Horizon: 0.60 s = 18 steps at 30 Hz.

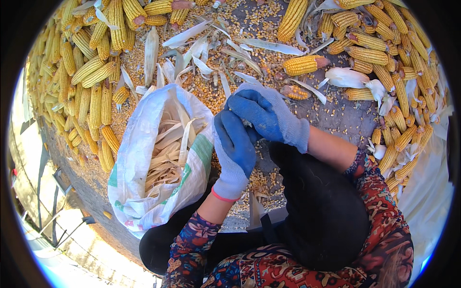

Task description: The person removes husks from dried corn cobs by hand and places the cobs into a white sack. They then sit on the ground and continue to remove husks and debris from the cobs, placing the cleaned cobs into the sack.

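Observation:
My left hand (pixel 235 144) and my right hand (pixel 264 111) wear grey knit gloves with blue coated palms. They meet in front of my knees, fingers curled and touching. A small pale patch shows between them, but whatever they may hold is mostly hidden. Close to my left hand stands a white woven sack (pixel 135 144) with green stripes, its mouth open on dry corn husks (pixel 169 158). Beyond my right hand lie a husked corn cob (pixel 304 65) and a shorter cob (pixel 295 92) with kernels partly gone.
A large heap of yellow corn cobs (pixel 86 72) rises at the left, and another pile of cobs (pixel 399 68) at the right. Loose kernels (pixel 252 21) and husk pieces (pixel 187 35) cover much of the ground ahead. Plastic sheeting (pixel 425 194) lies at the far right.

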Available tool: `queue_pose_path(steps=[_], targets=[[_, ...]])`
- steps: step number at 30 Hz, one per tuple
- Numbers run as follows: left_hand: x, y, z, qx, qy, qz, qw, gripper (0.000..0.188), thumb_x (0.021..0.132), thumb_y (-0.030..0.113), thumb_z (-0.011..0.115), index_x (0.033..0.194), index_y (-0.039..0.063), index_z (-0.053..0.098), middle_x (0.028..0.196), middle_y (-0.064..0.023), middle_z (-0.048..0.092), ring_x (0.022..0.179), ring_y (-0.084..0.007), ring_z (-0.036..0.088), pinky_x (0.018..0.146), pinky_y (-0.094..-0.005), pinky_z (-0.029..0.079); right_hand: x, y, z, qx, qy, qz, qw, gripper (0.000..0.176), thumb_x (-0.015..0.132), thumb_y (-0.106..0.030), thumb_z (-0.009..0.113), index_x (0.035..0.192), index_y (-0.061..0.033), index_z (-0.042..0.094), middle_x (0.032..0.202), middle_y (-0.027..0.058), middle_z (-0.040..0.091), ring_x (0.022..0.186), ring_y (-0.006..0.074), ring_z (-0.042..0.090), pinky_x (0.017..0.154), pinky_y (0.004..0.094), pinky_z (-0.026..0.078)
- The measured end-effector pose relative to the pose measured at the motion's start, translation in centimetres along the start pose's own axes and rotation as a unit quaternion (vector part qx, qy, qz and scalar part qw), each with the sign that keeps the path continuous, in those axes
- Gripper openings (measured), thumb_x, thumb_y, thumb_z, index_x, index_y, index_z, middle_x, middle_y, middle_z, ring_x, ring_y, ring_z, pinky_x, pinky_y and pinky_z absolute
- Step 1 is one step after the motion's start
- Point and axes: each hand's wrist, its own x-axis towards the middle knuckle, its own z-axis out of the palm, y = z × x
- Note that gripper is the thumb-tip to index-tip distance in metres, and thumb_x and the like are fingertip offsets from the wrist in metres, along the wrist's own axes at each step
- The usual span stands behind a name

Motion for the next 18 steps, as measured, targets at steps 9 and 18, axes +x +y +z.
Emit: queue_pose_path(steps=[9,18], targets=[[2.3,0.1,-0.4,-0.239,-0.091,-0.163,0.953,0.05,0.115,0.038,0.054,0.15,0.002,0.054,0.113,-0.0064,0.067,0.095,-0.0145,0.064,0.081,-0.0295,0.055,0.1,0.1,0.6,0.075,0.11,0.044,0.99,0.037,0.114,-0.033,0.061,0.133,-0.0014,0.069,0.113,0.006,0.075,0.104,0.0107,0.068,0.093,0.0286,0.057],[1.0,-3.1,0.4,-0.039,-0.08,-0.064,0.994,0.036,0.109,0.016,0.064,0.14,-0.002,0.059,0.125,-0.0114,0.07,0.112,-0.0196,0.068,0.099,-0.0351,0.055,1.0,-0.9,-0.3,-0.16,0.017,0.079,0.984,0.04,0.103,-0.039,0.074,0.113,-0.0012,0.069,0.098,0.0115,0.073,0.086,0.0198,0.071,0.079,0.038,0.059]])
